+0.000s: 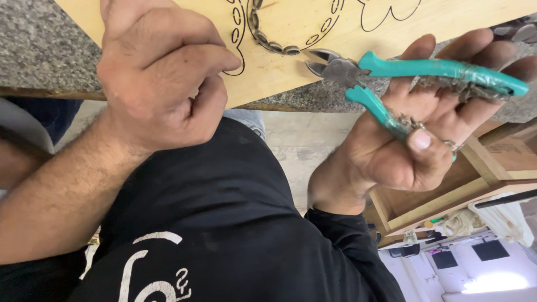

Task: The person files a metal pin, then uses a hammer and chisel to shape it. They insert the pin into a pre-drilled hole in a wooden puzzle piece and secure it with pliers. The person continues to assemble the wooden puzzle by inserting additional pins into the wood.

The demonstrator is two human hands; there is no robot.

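Your right hand (414, 134) sat nearest you, off the near edge of the wooden board (291, 67), palm up. The fingers (425, 140) were loosely curled around the teal-handled cutters (403, 84), thumb pressing the lower handle. The handles stood apart and the jaws were slightly open, tips just short of the board's near edge. A length of small metal chain (447, 86) lay caught in that palm along the handles. Judgement: shift the chain clear of the handles before squeezing, otherwise the grip binds. Keep the jaws square to the link, close to the board, and cut with wrist steady.

Your left hand (162, 78) rested on the board, left of the cutters, fingers folded together into a loose fist, knuckles up, forearm angled back toward you. Couldn't tell if it pinched anything. Judgement: press it down so the board stays put.

Farther along the board, the inlaid chain (268, 39) followed the drawn curve. The board lay on a speckled stone worktop (39, 50).
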